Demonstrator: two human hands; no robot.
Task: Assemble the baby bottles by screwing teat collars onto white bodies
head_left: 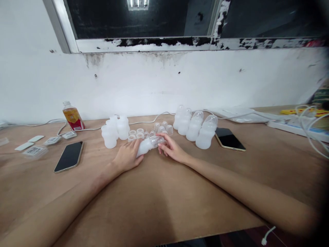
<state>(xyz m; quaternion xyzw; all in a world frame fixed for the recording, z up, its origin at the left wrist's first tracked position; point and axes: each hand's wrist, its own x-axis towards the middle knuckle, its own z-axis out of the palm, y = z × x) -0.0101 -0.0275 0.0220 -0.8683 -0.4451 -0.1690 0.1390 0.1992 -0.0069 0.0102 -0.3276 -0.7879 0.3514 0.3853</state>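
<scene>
A white bottle with a clear cap (144, 146) lies tilted between my hands, its capped end toward the right. My left hand (128, 155) is wrapped round the bottle's body. The fingers of my right hand (171, 148) are on the clear cap end. Behind them are white rings (140, 133), small clear teats (149, 133) and several clear domed caps (164, 127). White bottles without caps (110, 136) stand to the left. On the right, several white bottles with clear caps (206, 132) stand upright in a slanting row.
One phone (69, 156) lies at the left, another (230, 139) at the right beside the capped bottles. A drink bottle (73, 116), small square packs (35, 151) and a white cable (154, 120) are near the wall. A power strip (295, 127) with cables is far right.
</scene>
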